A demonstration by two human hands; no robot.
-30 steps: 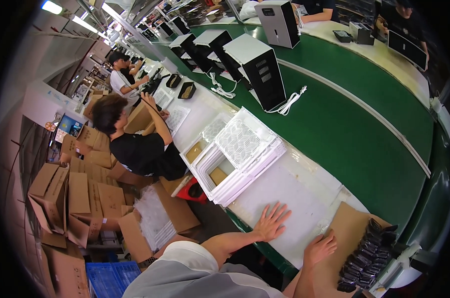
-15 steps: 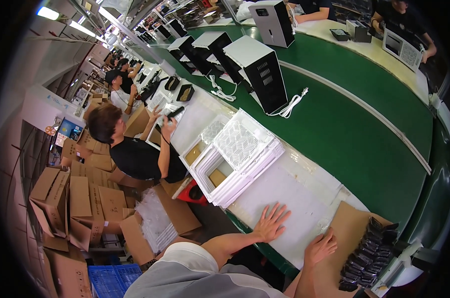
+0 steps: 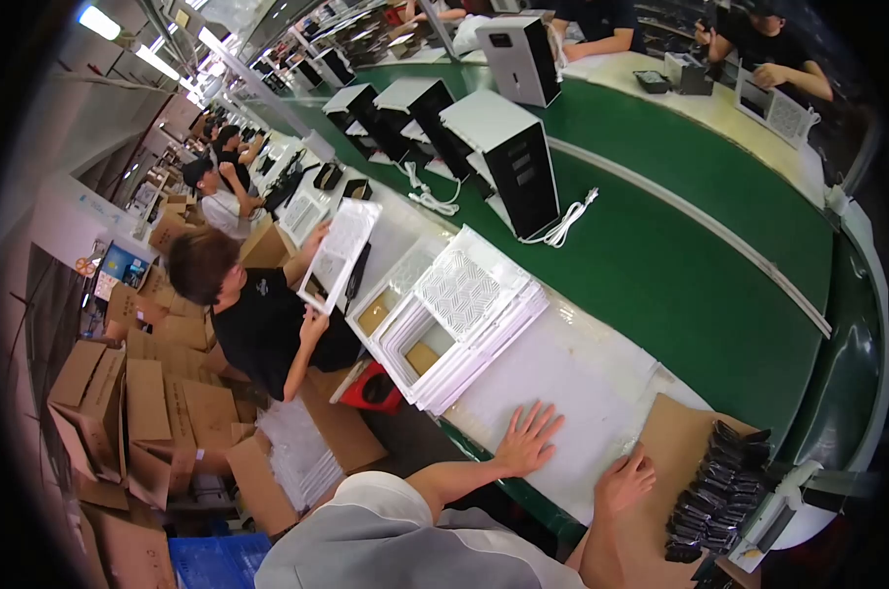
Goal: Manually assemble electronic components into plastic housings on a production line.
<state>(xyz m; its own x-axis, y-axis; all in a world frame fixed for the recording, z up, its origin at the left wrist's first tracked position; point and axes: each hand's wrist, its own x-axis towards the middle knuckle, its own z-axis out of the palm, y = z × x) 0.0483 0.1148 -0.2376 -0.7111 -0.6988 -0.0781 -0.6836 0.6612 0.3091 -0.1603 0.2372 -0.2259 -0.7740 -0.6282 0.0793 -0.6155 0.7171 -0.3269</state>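
My left hand (image 3: pixel 528 439) lies flat on the white worktop (image 3: pixel 582 368), its fingers spread and holding nothing. Further right, my right hand (image 3: pixel 625 478) rests with curled fingers at the edge of a brown cardboard sheet (image 3: pixel 660 442); nothing shows in it. Beyond my left hand stands a stack of white plastic frames (image 3: pixel 479 339), each with a rectangular opening, the top one carrying a patterned grille. To the right of my right hand, several black wrapped pieces (image 3: pixel 719 491) lie in rows on the cardboard.
A green conveyor belt (image 3: pixel 660 275) runs past the worktop, carrying black-and-white appliance housings (image 3: pixel 523 162) with white cords. At left, a co-worker (image 3: pixel 268 314) holds a white frame (image 3: pixel 341 250). Opened cardboard boxes (image 3: pixel 199 417) and a blue crate (image 3: pixel 219 560) stand on the floor.
The co-worker at left has raised a white frame off the worktop and tilted it up. The whole view has shifted slightly; my hands keep their places on the worktop.
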